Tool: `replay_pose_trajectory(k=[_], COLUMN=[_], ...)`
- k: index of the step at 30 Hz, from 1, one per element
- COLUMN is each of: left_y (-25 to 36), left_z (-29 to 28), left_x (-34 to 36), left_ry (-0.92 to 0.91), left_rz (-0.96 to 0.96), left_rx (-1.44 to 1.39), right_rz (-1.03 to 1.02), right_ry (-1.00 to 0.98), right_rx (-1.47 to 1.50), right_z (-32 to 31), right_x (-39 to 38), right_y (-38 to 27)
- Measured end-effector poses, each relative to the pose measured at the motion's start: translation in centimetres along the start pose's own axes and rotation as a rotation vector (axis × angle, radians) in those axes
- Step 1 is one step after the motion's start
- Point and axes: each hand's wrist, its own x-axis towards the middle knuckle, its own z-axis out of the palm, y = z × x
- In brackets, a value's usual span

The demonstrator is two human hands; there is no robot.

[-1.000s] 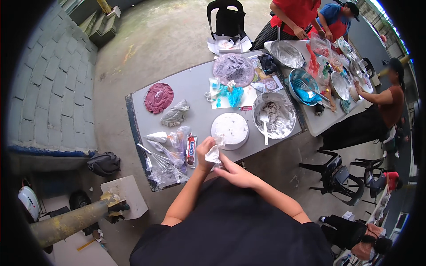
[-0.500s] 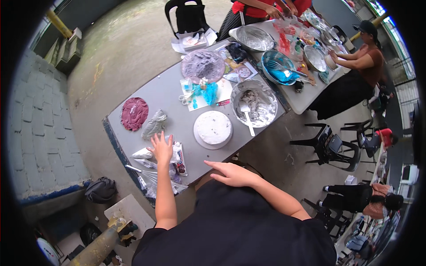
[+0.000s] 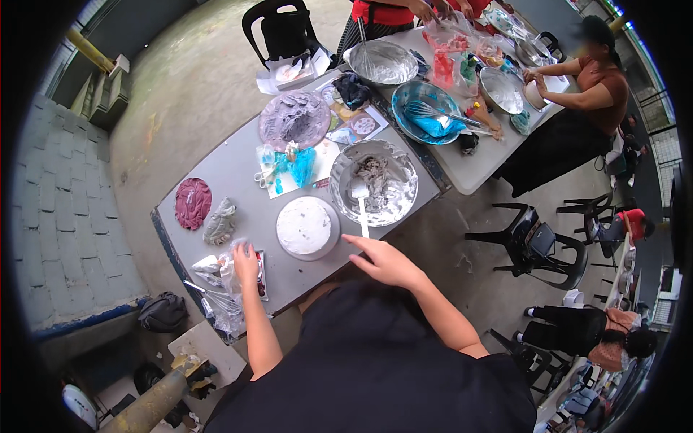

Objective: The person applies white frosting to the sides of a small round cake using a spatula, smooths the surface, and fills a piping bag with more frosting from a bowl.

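Note:
My left hand [image 3: 245, 263] has its fingers bent onto a crumpled clear plastic bag [image 3: 232, 268], among white piping bags [image 3: 206, 263] and a packet [image 3: 261, 287]. A wire whisk [image 3: 203, 292] lies beside them. My right hand [image 3: 384, 261] is open and empty, fingers extended near the front right of a round white-coated cake [image 3: 304, 226] on its stand. Right of the cake, a metal bowl [image 3: 408, 169] holds grey cream and a white spatula [image 3: 362, 209]. Farther left sit a grey piping bag [image 3: 220, 220] and a maroon mound [image 3: 193, 203].
Purple frosting [image 3: 292, 119], blue bags [image 3: 303, 162] and scissors [image 3: 263, 177] are on the table. An adjoining table [image 3: 469, 173] bears bowls and bags, with co-workers [image 3: 603, 94] around it. Black chairs [image 3: 534, 245] stand right, a backpack [image 3: 162, 310] left, a chair [image 3: 281, 29] behind.
My hands were together on a crumpled white item, then parted. My left hand moved left, fingers spread, and has now bent onto the plastic bag. My right hand is stretched out. The view has shifted.

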Motion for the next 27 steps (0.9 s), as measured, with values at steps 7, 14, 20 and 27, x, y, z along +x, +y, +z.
replay_pose_trajectory(k=[7, 14, 20, 27], left_y=[21.6, 27.2, 26.3, 28.2], left_z=[0.7, 7.8, 8.9, 8.9], left_x=[-0.8, -6.1, -6.8, -2.8], left_ry=[-0.454, -0.541, -0.479, -0.379], left_rz=[0.102, 0.428, 0.496, 0.436], left_rx=[-0.351, 0.159, 0.177, 0.108], right_rz=[0.411, 0.462, 0.654, 0.508], right_ry=[0.356, 0.504, 0.33, 0.349], right_rx=[0.537, 0.544, 0.883, 0.884], right_z=[-6.5, -8.8, -8.2, -6.3], right_x=[-1.4, -0.1, 0.9, 2.1], right_y=[10.8, 18.0, 23.1, 22.8])
